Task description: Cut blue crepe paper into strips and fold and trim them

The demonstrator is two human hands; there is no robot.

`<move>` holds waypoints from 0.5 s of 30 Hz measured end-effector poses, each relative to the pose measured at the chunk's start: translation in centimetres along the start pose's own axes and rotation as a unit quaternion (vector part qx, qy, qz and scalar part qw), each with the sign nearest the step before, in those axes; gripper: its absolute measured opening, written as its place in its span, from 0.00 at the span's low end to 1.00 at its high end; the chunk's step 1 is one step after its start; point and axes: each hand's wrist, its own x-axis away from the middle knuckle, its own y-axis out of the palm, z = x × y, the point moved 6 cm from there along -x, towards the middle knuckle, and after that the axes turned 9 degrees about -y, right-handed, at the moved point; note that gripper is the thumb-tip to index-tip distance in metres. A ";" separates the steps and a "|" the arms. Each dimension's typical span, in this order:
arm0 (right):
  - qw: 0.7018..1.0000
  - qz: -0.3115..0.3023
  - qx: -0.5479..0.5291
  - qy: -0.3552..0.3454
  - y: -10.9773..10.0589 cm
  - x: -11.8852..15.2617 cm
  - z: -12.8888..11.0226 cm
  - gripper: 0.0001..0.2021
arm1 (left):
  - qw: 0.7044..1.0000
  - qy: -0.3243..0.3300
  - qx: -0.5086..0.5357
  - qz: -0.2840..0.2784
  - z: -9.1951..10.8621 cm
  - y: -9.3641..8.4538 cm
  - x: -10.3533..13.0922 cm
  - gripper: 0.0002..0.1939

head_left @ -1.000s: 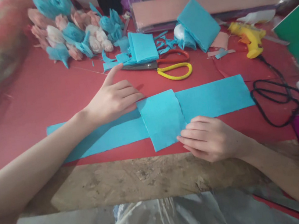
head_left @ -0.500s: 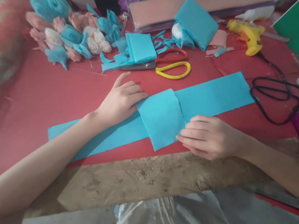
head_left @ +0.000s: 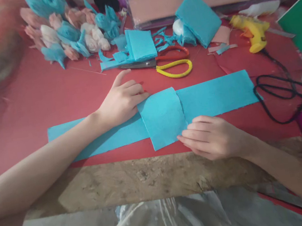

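As the blue square (head_left: 163,118) lies across the blue strip (head_left: 216,96) near the bench (head_left: 148,175)'s front edge, L hand (head_left: 120,104) touches its far-left corner, prob. to keep it flat, & R hand (head_left: 215,137), grip narrow, its near-right side; can't tell if either pinches.

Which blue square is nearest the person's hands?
The front square, lying across the long blue strip; the middle square, by the scissors, and the tilted square, by the white ball, sit farther back.
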 end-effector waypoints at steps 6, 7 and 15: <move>1.000 -0.001 0.012 -0.002 0.0 0.0 0.0 0.10 | 1.000 0.005 -0.022 0.006 0.0 -0.1 0.0 0.17; 1.000 -0.001 0.012 -0.002 0.0 0.0 0.0 0.10 | 1.000 0.001 -0.026 0.003 0.0 0.0 0.0 0.17; 1.000 0.003 0.008 0.001 0.0 -0.1 0.0 0.09 | 0.998 0.026 0.050 -0.030 -0.4 -0.8 0.2 0.21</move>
